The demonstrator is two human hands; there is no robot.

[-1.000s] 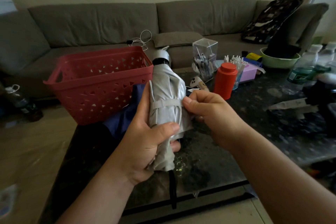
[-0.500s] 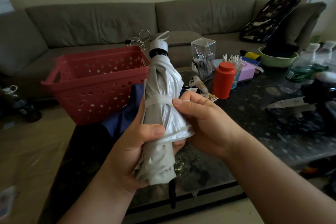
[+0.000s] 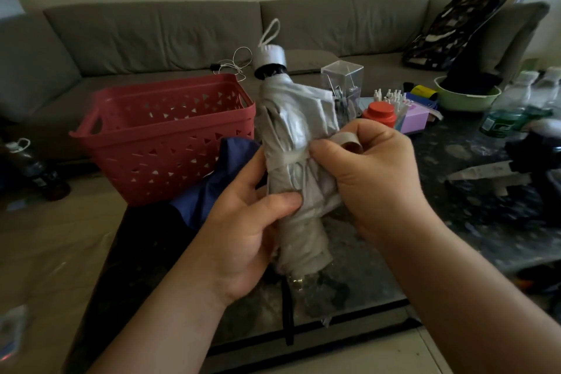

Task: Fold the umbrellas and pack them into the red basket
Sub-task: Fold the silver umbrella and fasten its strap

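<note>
- While our left hand (image 3: pixel 243 240) wraps its fingers and thumb round the lower half of the silver umbrella (image 3: pixel 296 161), we hold the bundle nearly upright over the near edge of the dark table (image 3: pixel 455 222), its handle end up and tilted slightly toward 11 o'clock.
- At 3 o'clock of the bundle, our right hand (image 3: pixel 370 173) curls its fingers and pinches the closure strap (image 3: pixel 349 141), whose free end loops up over our index finger; the rest of the strap lies across the folded canopy.
- Below our left hand, at 6 o'clock, a thin black strip (image 3: pixel 288 313) runs down toward the table edge; we cannot tell what it belongs to.
- At 9 o'clock of the bundle, just behind our left hand, we see blue fabric (image 3: pixel 218 173) lying on the table against the red basket (image 3: pixel 170 136).
- That basket stands on the far left corner of the table at 10 o'clock, and we see nothing inside it.
- At 1 o'clock sit a red-capped container (image 3: pixel 379 112), a clear plastic box (image 3: pixel 343 79) and a lilac box (image 3: pixel 414 118); farther right, a green bowl (image 3: pixel 467 100) and plastic bottles (image 3: pixel 510 112).
- At 3 o'clock a knife (image 3: pixel 482 173) lies on the table.
- Farthest off, at 12 o'clock, a grey sofa (image 3: pixel 151 36) spans the room, with a white cable (image 3: pixel 236 64) on its seat.
</note>
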